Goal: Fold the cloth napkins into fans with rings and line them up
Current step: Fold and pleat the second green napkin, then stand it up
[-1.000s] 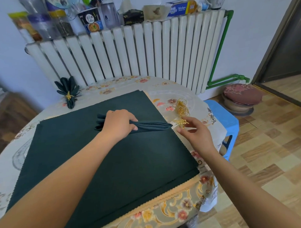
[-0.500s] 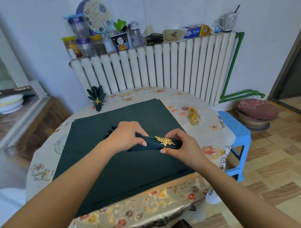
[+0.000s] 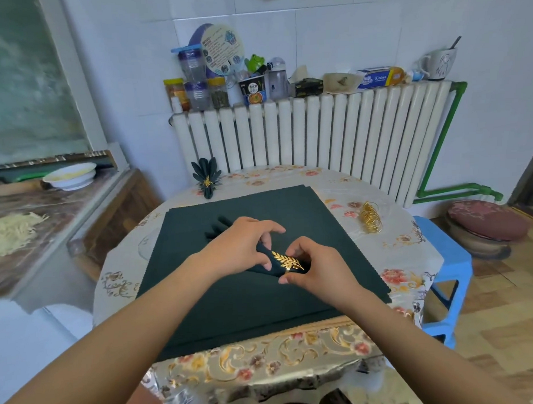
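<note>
The left hand [image 3: 236, 248] grips the pleated napkin [image 3: 262, 256] so the folds do not open; the right hand [image 3: 315, 265] pinches the gold leaf ring [image 3: 287, 260] round its end, prob. to slide it toward the middle; both lie on the stack of flat napkins [image 3: 256, 305]. One finished fan [image 3: 207, 178] stands at the far edge, w/ spare rings [image 3: 371, 221] at the right, near for the next ones.

Head camera looks forward and down, close over the table [image 3: 412, 257].
</note>
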The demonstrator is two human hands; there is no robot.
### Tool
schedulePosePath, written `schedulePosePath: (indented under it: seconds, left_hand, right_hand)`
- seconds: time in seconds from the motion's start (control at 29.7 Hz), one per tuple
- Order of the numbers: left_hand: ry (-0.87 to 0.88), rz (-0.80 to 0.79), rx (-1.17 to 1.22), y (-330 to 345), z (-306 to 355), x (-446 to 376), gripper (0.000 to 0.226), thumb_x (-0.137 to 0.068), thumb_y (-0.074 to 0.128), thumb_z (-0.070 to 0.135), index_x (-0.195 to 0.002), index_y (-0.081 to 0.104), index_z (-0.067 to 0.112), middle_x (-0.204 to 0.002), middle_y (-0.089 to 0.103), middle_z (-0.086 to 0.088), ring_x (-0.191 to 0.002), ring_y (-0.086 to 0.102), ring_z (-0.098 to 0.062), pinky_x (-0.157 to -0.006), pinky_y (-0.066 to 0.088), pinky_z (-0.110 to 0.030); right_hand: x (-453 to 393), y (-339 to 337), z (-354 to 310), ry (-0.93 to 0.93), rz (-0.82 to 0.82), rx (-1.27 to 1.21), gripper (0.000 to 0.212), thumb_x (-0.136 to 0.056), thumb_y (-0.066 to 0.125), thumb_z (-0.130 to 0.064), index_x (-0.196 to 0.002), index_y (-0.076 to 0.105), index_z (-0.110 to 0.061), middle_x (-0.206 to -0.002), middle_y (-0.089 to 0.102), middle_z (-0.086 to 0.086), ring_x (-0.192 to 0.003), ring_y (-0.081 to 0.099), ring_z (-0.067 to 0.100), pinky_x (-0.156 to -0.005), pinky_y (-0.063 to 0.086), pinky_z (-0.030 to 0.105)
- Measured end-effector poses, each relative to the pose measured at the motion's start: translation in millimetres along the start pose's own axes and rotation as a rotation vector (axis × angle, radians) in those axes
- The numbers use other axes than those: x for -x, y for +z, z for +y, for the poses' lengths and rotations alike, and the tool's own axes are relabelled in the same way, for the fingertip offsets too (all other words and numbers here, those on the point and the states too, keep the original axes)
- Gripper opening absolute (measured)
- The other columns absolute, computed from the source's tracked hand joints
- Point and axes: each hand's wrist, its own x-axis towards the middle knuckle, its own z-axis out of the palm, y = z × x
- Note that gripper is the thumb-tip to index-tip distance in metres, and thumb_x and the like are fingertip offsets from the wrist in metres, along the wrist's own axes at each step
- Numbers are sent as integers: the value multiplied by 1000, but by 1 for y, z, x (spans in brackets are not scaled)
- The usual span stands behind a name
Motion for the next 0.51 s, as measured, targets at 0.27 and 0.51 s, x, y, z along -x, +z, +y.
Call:
schedulePosePath:
  seconds: [0.27, 0.51]
  left_hand:
    - [-14, 266, -299, 19, -4, 8, 66, -81, 71, 34, -140, 42, 30, -136, 44, 9, -135, 27, -13, -115, 2, -32]
    - [-659, 301, 625, 82, -5, 9, 34, -89, 60, 44, -103, 54, 13, -97, 64, 0, -86, 66, -17, -82, 54, -37]
  right_hand:
    - [-6, 30, 5, 136, 96, 12, 31, -75, 75, -42, -95, 63, -22, -89, 58, -5, -75, 54, 7, -60, 39, 18]
    - [-1, 69, 15, 410, 244, 164, 38, -78, 66, -56, -97, 55, -24, -98, 53, -8, -87, 55, 12, -74, 48, 30]
